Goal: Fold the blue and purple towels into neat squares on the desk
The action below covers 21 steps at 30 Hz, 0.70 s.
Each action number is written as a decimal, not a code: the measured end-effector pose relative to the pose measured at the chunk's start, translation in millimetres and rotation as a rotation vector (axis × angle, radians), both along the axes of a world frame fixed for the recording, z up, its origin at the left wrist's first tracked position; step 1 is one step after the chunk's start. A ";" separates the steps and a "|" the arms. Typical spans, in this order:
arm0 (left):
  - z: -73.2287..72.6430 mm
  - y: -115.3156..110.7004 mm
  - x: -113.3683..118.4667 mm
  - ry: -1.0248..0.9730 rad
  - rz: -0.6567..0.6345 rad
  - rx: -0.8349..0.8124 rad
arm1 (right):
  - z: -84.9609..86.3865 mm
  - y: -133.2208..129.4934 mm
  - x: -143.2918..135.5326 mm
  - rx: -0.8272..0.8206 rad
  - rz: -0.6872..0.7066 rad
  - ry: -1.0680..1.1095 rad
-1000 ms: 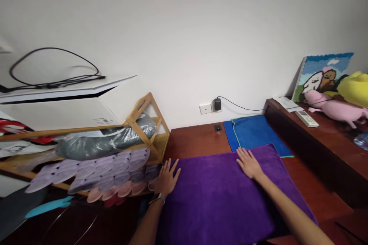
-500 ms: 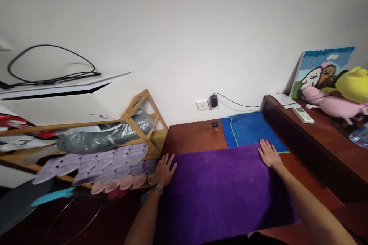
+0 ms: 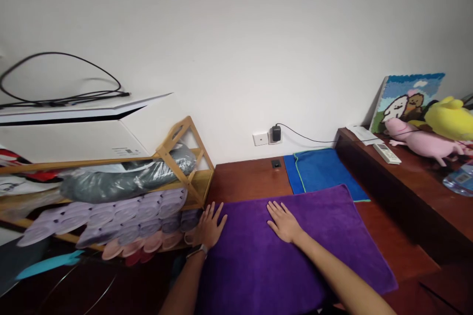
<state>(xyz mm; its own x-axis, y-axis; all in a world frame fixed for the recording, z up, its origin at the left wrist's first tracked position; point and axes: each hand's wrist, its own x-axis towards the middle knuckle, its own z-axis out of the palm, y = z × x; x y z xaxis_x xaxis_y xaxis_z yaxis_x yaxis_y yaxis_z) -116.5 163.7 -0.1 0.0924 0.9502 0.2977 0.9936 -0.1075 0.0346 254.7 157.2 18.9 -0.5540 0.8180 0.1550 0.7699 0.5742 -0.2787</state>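
A purple towel [image 3: 266, 266] lies spread over the brown wooden desk [image 3: 251, 177]. My left hand [image 3: 210, 226] rests on the towel's upper left corner with its fingers spread, and a watch sits on that wrist. Flat on the towel's upper middle, close to its far edge, is my right hand [image 3: 284, 221], fingers stretched out and holding nothing. Behind the towel's right part lies a folded blue cloth [image 3: 325, 170] with a green edge, partly overlapped by the purple one. The towel's near edge is mostly out of sight.
Left stands a wooden rack [image 3: 188, 177] holding a white box [image 3: 74, 138] and purple-pink hanging pieces [image 3: 129, 216]. A raised ledge on the right carries a remote control [image 3: 387, 153], a pink plush toy [image 3: 421, 140] and a plastic bottle [image 3: 460, 179]. A black adapter [image 3: 276, 133] is plugged into the wall.
My right hand has slid left across the towel, from its upper right corner to the upper middle. My left hand stays at the left corner. The view has shifted slightly.
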 end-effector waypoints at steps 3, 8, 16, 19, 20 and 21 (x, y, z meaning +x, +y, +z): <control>-0.4 0.6 -0.4 0.006 0.002 -0.004 | -4.2 4.7 33.7 -0.014 -0.065 -0.041; -4.1 4.0 -3.2 -0.012 0.001 -0.010 | -8.4 22.3 176.4 0.007 -0.294 -0.167; -6.3 9.3 -10.7 0.005 -0.004 -0.072 | -25.6 33.7 306.5 -0.050 -0.661 -0.195; -4.4 10.1 -11.7 0.024 -0.012 -0.079 | -27.6 32.7 304.2 -0.033 -0.657 -0.189; -3.8 10.3 -11.7 0.027 -0.015 -0.083 | -27.4 32.4 303.1 -0.033 -0.657 -0.192; -3.2 10.5 -11.4 0.028 -0.013 -0.085 | -27.1 32.3 302.4 -0.033 -0.656 -0.197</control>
<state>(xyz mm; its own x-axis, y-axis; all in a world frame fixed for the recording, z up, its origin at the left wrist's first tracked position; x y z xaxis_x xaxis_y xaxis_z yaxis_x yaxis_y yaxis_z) -127.9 174.2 -3.3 0.1122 0.9707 0.2127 0.9928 -0.1184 0.0165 557.1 189.6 -8.2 0.0427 0.9965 0.0716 0.9936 -0.0348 -0.1073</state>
